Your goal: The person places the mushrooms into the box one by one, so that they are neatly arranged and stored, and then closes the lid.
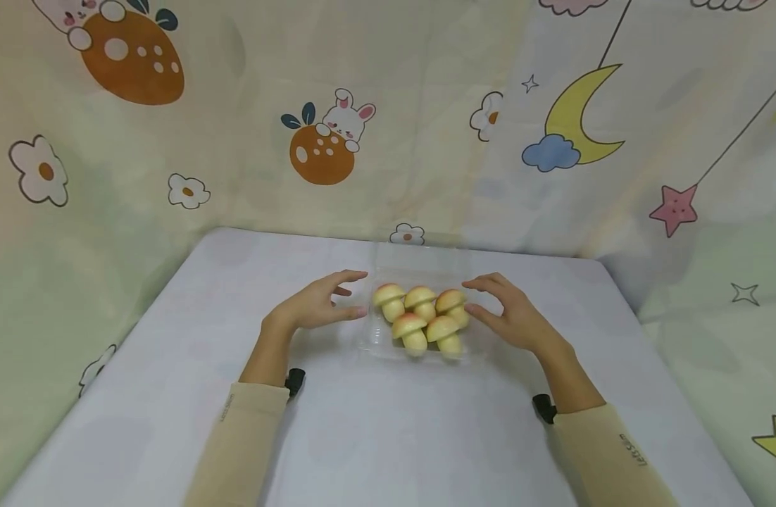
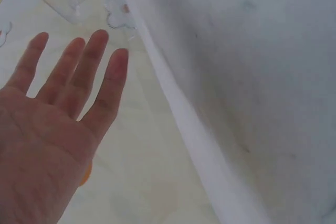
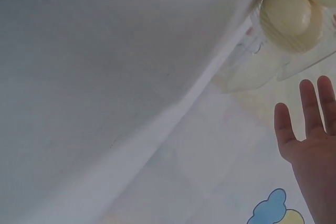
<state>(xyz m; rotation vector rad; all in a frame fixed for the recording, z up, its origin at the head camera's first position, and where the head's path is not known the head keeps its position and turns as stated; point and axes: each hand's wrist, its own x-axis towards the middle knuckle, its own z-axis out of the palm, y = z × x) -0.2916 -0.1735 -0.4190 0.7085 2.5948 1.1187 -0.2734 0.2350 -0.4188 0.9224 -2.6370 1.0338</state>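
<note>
A clear plastic box [image 1: 378,345] with its lid [image 1: 420,259] raised at the back sits on the table. Inside lie several pale yellow, mushroom-shaped pieces [image 1: 409,327] with reddish tops, in two rows. My left hand [image 1: 318,299] is beside the box's left side, fingers extended towards it and holding nothing. On the other side my right hand [image 1: 505,310] has its fingertips right at the box's right edge. In the left wrist view the left hand [image 2: 58,114] has its fingers spread. The right wrist view shows the right hand [image 3: 312,140] with straight fingers, near a yellow piece [image 3: 289,14].
The box stands on a white-covered table [image 1: 388,436], towards its far edge. Behind the table hangs a patterned cloth [image 1: 248,127] with bunnies, flowers and a moon. Dark wrist cameras [image 1: 295,382] are worn at the cuffs of both beige sleeves [image 1: 242,451].
</note>
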